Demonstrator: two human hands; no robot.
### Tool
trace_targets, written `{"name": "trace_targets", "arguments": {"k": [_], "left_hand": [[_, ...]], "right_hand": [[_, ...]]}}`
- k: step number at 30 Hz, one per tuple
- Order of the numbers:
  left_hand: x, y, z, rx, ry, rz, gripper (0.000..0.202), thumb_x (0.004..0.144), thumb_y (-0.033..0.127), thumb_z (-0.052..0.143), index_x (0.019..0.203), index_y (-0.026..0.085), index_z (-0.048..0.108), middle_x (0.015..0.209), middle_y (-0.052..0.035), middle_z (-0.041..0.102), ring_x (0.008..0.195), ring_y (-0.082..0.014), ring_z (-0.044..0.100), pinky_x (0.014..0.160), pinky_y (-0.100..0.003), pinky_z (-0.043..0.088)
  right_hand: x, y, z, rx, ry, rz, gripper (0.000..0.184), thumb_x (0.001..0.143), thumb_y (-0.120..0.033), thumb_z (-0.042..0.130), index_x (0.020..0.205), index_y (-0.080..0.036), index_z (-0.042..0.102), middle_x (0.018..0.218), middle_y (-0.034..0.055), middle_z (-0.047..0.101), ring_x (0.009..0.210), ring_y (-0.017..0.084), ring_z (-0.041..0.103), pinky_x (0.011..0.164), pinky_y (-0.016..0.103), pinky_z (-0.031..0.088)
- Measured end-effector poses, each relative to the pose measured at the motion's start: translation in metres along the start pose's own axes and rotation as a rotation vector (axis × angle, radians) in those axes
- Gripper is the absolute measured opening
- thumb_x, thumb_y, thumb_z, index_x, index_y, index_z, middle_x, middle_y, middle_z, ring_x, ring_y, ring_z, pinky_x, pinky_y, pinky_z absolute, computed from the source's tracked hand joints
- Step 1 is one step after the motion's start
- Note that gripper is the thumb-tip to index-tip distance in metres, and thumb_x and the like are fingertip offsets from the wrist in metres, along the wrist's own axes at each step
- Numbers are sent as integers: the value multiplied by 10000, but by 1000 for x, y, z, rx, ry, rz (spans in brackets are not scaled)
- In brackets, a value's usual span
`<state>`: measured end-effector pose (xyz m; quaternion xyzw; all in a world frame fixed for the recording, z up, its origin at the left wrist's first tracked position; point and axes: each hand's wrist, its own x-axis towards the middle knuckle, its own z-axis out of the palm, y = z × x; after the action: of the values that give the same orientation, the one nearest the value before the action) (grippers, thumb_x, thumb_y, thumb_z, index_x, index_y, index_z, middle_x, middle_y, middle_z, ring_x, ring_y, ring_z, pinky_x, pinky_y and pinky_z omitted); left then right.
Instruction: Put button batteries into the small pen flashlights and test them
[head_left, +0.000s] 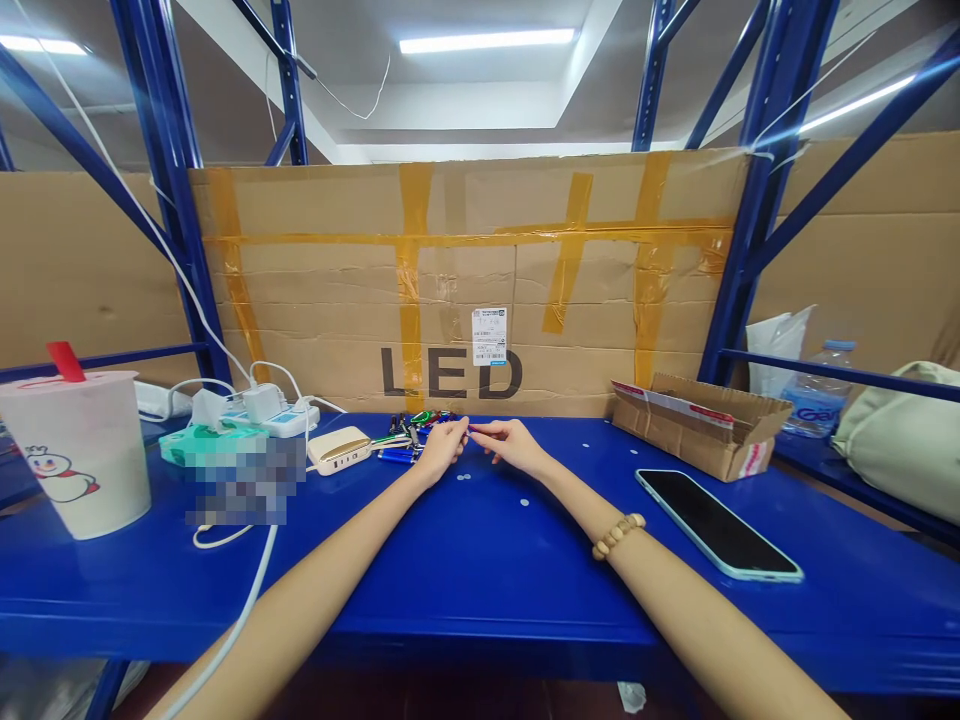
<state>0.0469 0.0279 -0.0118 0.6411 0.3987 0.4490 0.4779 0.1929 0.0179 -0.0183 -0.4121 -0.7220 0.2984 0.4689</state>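
Note:
My left hand (444,450) and my right hand (514,446) meet over the back middle of the blue shelf top (495,570). Their fingertips are pinched together around a tiny dark bluish piece whose kind I cannot make out. Just behind and left of my left hand lies a heap of small slim pieces (409,432) in blue, green, black and silver, partly hidden by that hand. A beige device with a row of ports (340,451) sits at the heap's left. A beaded bracelet (619,537) circles my right wrist.
Left are a paper cup (97,495) with red straw, a power strip (289,422), a teal packet (172,447) and a white cable (259,585). Right are a phone (716,525) and an open cardboard box (694,440). A large carton (337,285) forms the back; blue posts (765,170) flank it.

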Motion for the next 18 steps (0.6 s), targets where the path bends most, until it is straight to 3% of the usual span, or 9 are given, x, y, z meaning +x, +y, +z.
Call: {"name": "trace_targets", "arguments": {"k": [5,9,14,18], "left_hand": [[10,-11,-3,154,26,129,467,708,603,406,524,173,401,394,61,317,362,-56,272,386,-202,185],[15,-16,-7,253,65,183,480,734,588,367,506,172,437,388,39,368,393,-84,330,404,-215,220],[15,-19,-10,301,69,214,478,730,563,404,452,174,431,394,24,407,408,-95,359,424,-223,245],[17,-21,-11,269,83,180,472,726,564,407,453,179,419,376,31,378,394,-94,335,415,-225,222]], "right_hand": [[2,4,1,-270,-17,-176,385,785,-346,531,1145,-217,580,708,-7,564,469,59,476,407,170,412],[-1,-3,2,-515,-73,-291,305,860,-295,443,1130,-220,564,745,3,559,554,84,510,539,202,425],[-7,-14,5,-831,-113,-292,245,881,-224,409,1087,-181,537,881,69,578,762,156,552,660,248,403],[-9,-18,9,-892,-136,-288,233,900,-241,366,1049,-165,527,875,76,566,749,159,550,644,250,390]]}}
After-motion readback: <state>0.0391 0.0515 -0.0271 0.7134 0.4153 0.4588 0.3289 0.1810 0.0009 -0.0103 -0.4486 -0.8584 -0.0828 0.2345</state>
